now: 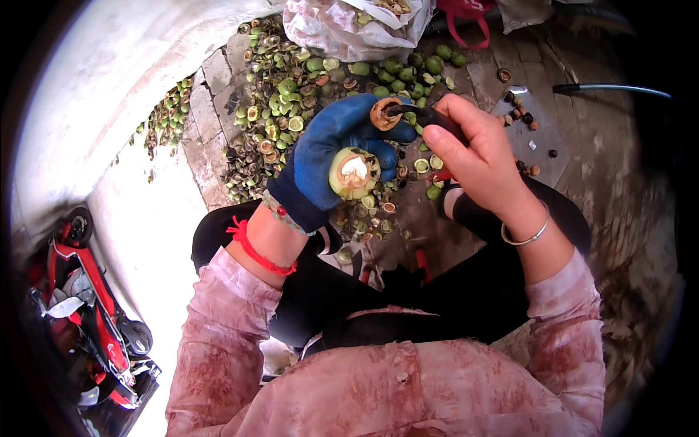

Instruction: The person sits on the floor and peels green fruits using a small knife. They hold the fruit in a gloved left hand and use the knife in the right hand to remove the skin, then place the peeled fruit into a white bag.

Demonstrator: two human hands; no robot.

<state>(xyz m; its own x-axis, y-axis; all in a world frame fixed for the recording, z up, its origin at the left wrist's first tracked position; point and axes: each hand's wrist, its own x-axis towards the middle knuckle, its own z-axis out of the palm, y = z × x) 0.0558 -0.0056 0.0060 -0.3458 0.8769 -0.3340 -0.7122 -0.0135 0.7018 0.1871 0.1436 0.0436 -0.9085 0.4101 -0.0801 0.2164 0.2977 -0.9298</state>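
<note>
My left hand (323,143) wears a blue coated glove and holds two walnut pieces. A cut walnut half in its green husk (355,175) lies against the palm, pale kernel facing up. Between the thumb and fingertips is a brown walnut shell half (380,116), its open side towards my right hand. My bare right hand (483,153) grips the black handle of a small pick or curved knife (441,123). The tool's dark curved tip reaches into the brown shell half. Whether kernel remains inside that shell cannot be made out.
Green husks and cut shells (273,114) are heaped on the brick floor. Whole green walnuts (404,74) lie below a white woven sack (355,30). At right, a clear plastic sheet (546,142) carries several dark nuts. A red scooter (101,306) stands far left.
</note>
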